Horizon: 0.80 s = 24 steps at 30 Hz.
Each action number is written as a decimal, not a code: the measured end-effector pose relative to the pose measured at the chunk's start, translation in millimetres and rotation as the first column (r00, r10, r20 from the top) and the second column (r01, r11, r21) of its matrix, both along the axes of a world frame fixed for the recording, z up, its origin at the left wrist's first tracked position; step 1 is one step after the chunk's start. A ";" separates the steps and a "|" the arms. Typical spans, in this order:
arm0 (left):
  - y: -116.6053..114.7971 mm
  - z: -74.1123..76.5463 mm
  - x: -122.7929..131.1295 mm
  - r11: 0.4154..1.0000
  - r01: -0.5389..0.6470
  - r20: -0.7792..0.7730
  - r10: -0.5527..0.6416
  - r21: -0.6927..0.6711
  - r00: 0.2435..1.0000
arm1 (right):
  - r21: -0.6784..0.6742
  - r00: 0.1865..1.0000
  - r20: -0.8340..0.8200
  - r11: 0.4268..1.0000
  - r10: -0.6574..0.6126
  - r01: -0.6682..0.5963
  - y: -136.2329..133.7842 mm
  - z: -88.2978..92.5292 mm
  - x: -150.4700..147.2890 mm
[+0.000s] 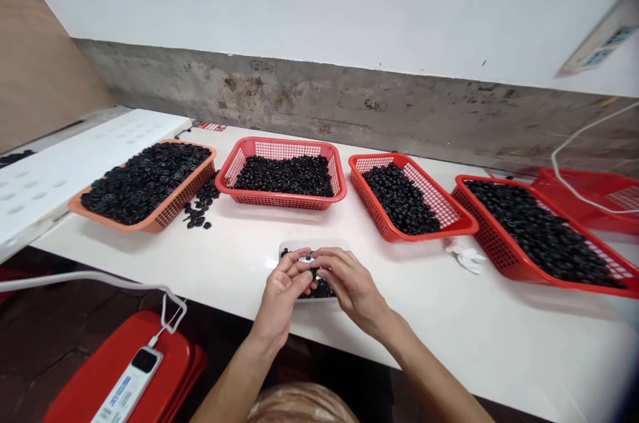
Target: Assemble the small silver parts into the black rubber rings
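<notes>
My left hand (283,290) and my right hand (353,283) meet above a small white tray (286,248) near the table's front edge. Both are closed, with thumbs and fingertips pinched together. A small black part (314,274) shows between the fingertips; its exact shape is too small to tell. Beneath the hands, loose black pieces (324,289) lie in the tray, partly covered by the fingers.
Beyond the tray stand an orange basket (172,208) and red baskets (282,199) (394,228) (506,262), full of black parts. Loose black rings (198,210) lie beside the orange one. Crumpled white tissue (466,256) lies at right. A power bank (127,383) rests on red stools (170,343).
</notes>
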<state>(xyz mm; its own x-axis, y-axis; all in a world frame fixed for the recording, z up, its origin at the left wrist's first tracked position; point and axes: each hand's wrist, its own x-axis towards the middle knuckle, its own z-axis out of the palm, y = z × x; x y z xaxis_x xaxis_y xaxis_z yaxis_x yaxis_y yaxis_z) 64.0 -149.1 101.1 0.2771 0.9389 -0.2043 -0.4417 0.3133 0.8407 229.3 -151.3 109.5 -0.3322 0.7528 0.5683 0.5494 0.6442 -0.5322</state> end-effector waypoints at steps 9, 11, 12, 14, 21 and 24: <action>-2.0 -3.8 6.7 0.985 -0.041 0.188 0.073 -0.168 0.979 | 0.132 0.995 -0.058 0.987 -0.084 0.091 -7.6 -14.5 -11.3; -2.0 -4.2 6.6 0.982 -0.016 0.219 0.058 -0.188 0.974 | 0.140 0.997 -0.034 0.987 -0.074 0.078 -7.8 -15.9 -10.0; -2.0 -4.2 6.4 0.981 -0.006 0.232 0.053 -0.195 0.971 | 0.153 0.997 -0.022 0.986 -0.070 0.073 -7.6 -16.2 -9.0; -2.4 -4.1 6.2 0.979 0.001 0.242 0.049 -0.202 0.969 | 0.187 0.997 0.001 0.979 -0.078 0.077 -7.1 -16.0 -6.8; -5.2 -2.3 3.9 0.995 0.025 0.121 -0.013 -0.096 0.993 | 0.281 0.981 0.120 0.953 -0.152 0.113 -9.3 -11.5 -2.0; -4.8 -1.3 3.4 0.996 0.072 0.013 -0.072 -0.043 0.997 | 0.305 0.980 0.135 0.947 -0.148 0.101 -11.3 -10.6 -0.9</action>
<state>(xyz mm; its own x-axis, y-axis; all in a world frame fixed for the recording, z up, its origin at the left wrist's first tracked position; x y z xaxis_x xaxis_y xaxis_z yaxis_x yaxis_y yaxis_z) 67.4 -153.9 99.8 0.3462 0.9068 -0.2407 -0.4261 0.3805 0.8208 228.4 -162.6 98.9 -0.3478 0.6003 0.7202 0.6957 0.6802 -0.2309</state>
